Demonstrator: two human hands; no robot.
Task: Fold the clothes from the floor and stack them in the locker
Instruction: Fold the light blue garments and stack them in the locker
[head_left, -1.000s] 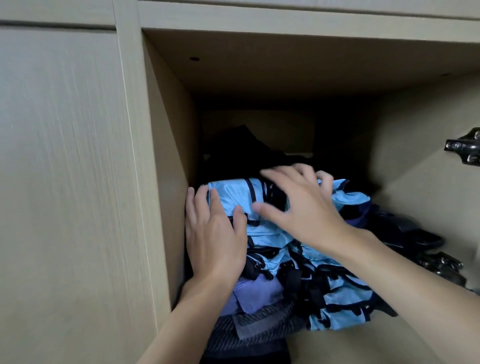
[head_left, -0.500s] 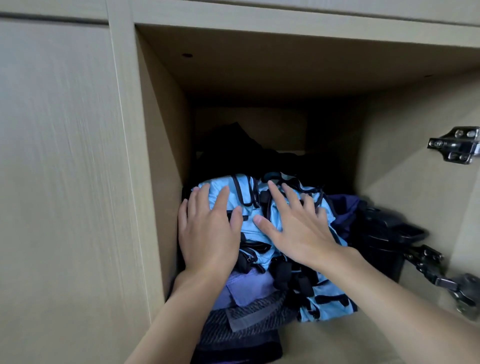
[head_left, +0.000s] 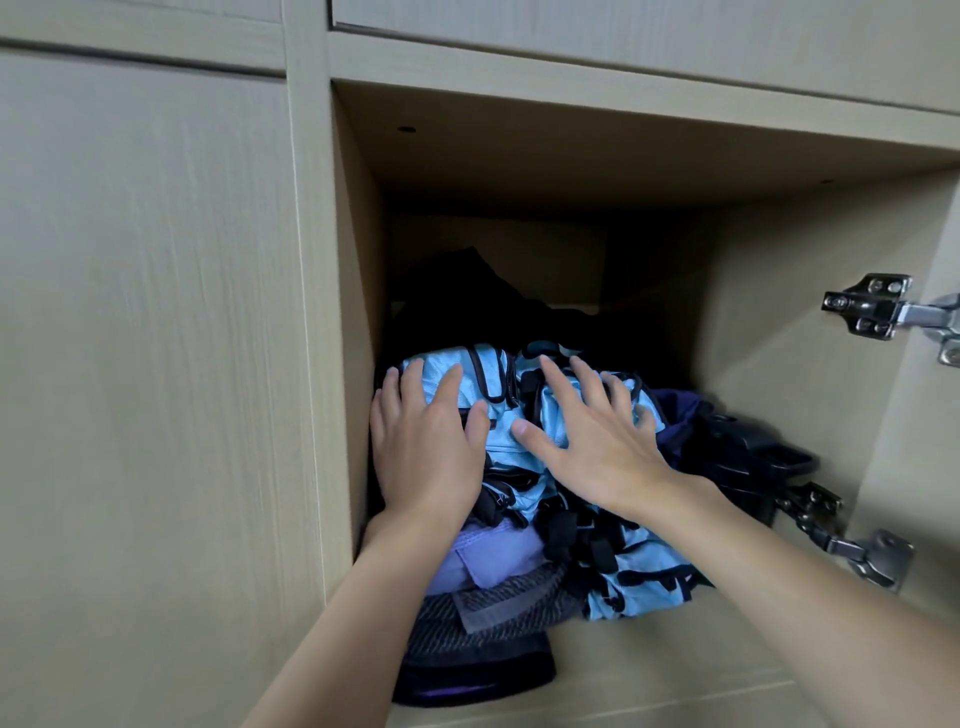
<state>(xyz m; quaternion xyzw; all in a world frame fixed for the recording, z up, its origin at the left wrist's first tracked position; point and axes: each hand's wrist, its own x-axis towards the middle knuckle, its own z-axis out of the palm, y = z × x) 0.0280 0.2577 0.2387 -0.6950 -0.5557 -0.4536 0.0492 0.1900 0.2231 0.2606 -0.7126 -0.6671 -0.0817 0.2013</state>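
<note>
1. Both hands now lie flat on the light-blue patterned garment (head_left: 641, 579). The left hand (head_left: 426, 457) and right hand (head_left: 597, 447) press it down, whereas a second ago the right hand arched above it.
2. Each grip is wide, fingers spread, holding nothing.
3. Likely the garment is already placed and is only being settled.
4. The locker (head_left: 353, 312) holds the stack at its left side, with the blue garment on top and a lilac piece (head_left: 493, 558) and grey knit (head_left: 498, 608) beneath. Dark items (head_left: 748, 452) sit just beside it.
</note>
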